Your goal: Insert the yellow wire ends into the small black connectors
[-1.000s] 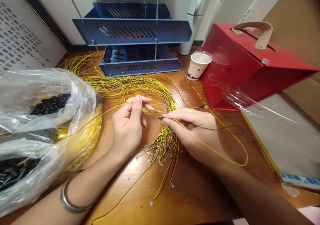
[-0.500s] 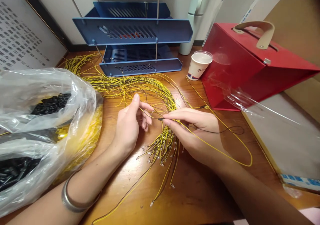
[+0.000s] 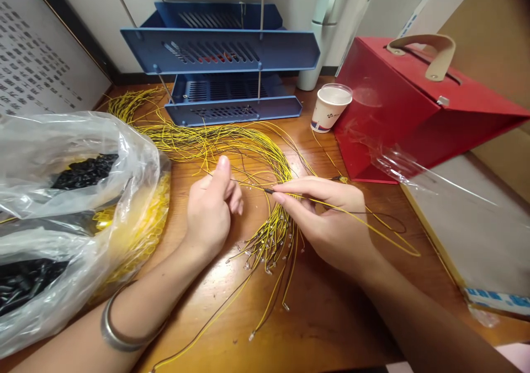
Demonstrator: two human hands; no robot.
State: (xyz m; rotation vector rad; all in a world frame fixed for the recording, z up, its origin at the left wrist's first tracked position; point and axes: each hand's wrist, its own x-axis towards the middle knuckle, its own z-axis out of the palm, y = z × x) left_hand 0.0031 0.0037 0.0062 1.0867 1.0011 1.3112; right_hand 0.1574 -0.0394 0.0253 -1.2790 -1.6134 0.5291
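Since 1 second ago, the left hand [image 3: 209, 210] has curled its fingers into a loose fist, thumb raised, pinching a thin yellow wire [image 3: 248, 184], while the right hand [image 3: 331, 224] has lifted slightly, its fingertips [image 3: 278, 197] clamped together on the same wire at a small black sleeve [image 3: 268, 191]. That wire and a dark strand [image 3: 385, 216] trail toward 3 o'clock over the glossy wooden desk [image 3: 323, 318]. At 12 o'clock from the hands, a loose sheaf of yellow wires [image 3: 232, 141] fans across the desk, its clear-tipped ends [image 3: 265, 251] gathered between the wrists. At 9 o'clock, crinkled clear plastic bags [image 3: 62, 207] hold black pieces and yellow coils. Farther off stand a 2-tier blue slotted tray [image 3: 219, 47], a paper cup [image 3: 330, 108] and a red box [image 3: 397, 102] with a tan handle.
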